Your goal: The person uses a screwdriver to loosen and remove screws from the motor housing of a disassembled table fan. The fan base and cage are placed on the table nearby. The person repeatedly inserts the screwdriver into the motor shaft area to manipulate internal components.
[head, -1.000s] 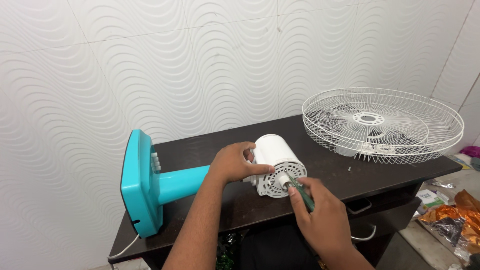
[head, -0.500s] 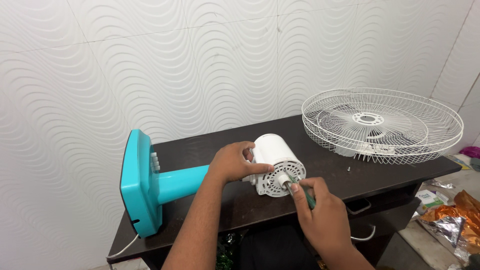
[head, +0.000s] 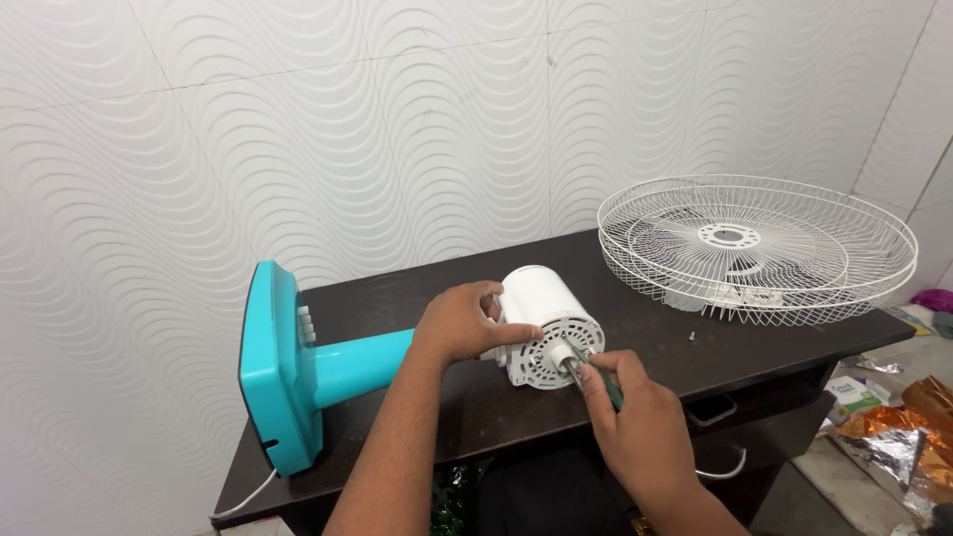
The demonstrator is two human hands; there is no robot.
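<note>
White motor housing [head: 544, 323] gripped by left hand [head: 459, 323]; right hand [head: 635, 422] holds green screwdriver [head: 596, 375] at its face.

Two bare arms come up from the bottom of the frame. The left hand [head: 465, 323] sits near the middle of the picture, and the right hand [head: 635, 422] is lower and a bit to the right. No sleeves show on either arm, all the way down to the bottom edge. No watch, ring or band shows on the wrists or fingers. No gloves are worn. The fingernails are short.
</note>
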